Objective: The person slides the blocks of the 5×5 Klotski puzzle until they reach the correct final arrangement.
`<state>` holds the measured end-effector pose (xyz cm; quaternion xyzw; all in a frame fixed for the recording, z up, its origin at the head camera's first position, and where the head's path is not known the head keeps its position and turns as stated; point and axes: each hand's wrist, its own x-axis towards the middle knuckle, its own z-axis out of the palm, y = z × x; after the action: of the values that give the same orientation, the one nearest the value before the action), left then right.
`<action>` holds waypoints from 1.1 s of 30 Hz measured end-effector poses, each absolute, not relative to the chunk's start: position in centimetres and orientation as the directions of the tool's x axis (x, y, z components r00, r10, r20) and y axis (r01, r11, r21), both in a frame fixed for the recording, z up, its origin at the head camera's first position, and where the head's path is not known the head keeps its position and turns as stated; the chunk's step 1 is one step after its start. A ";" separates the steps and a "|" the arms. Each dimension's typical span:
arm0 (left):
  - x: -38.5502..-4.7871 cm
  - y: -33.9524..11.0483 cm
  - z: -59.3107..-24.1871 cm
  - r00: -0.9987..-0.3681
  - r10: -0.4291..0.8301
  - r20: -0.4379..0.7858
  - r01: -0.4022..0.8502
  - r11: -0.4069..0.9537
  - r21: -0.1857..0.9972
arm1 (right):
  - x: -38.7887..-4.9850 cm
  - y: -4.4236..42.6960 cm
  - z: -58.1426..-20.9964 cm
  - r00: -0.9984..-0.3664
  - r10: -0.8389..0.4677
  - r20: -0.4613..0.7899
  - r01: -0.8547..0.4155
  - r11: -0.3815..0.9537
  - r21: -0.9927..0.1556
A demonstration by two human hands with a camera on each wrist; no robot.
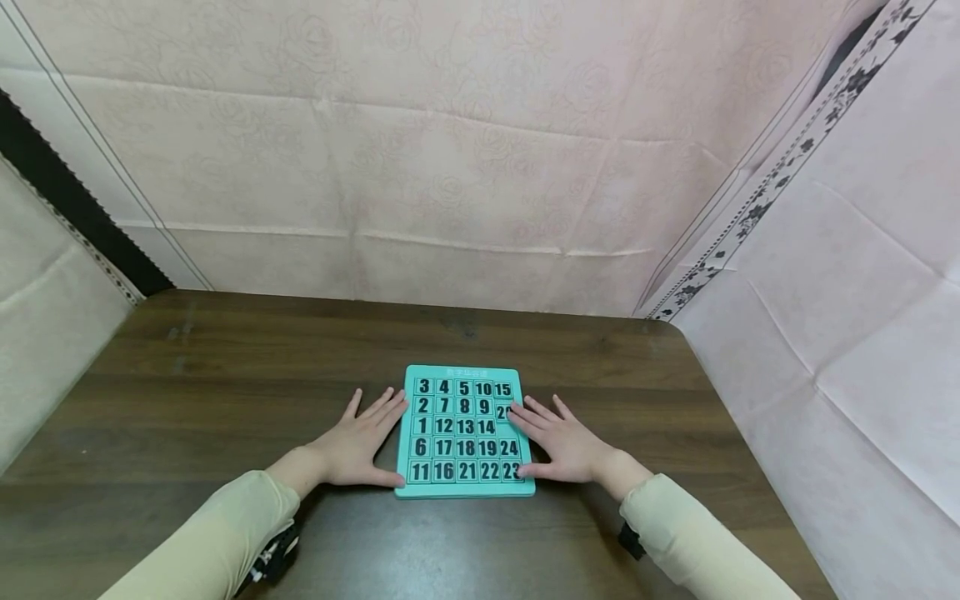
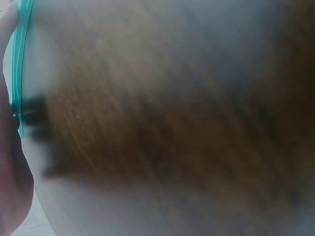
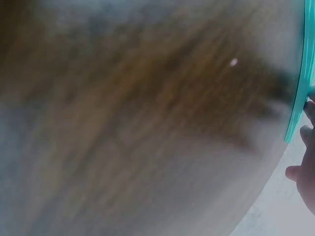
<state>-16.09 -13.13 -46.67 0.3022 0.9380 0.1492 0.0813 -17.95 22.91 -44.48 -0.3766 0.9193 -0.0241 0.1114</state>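
Observation:
A turquoise number slide puzzle (image 1: 465,492) lies flat on the wooden table, its black-numbered tiles in rows. My left hand (image 1: 357,447) is spread along its left side, fingertips and thumb at the edge. On the other side my right hand (image 1: 570,446) reaches over the right edge. Its fingertips touch the tile marked 20, partly covering it, and the thumb rests by the tile marked 23 (image 1: 512,471). The 20 tile sits slightly lower than its row, above a gap right of 14. Both wrist views catch only the puzzle's side (image 2: 18,64) and part of each hand.
The brown wooden table (image 1: 262,367) extends around the puzzle on all sides. Pale patterned cloth (image 1: 450,167) hangs behind it, and more white cloth (image 1: 862,350) hangs at the right. Dark bands are worn at both wrists, under light sleeves (image 1: 217,533).

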 end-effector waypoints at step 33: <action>-16.1 -13.1 -46.6 -0.805 0.589 -0.069 0.539 0.775 0.328 | -16.7 23.1 -43.4 -0.672 -0.721 -0.168 -0.709 0.692 -0.136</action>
<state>-16.08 -13.12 -46.56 0.3006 0.9384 0.1480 0.0843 -16.74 23.14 -43.44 -0.3910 0.9140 -0.0297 0.1044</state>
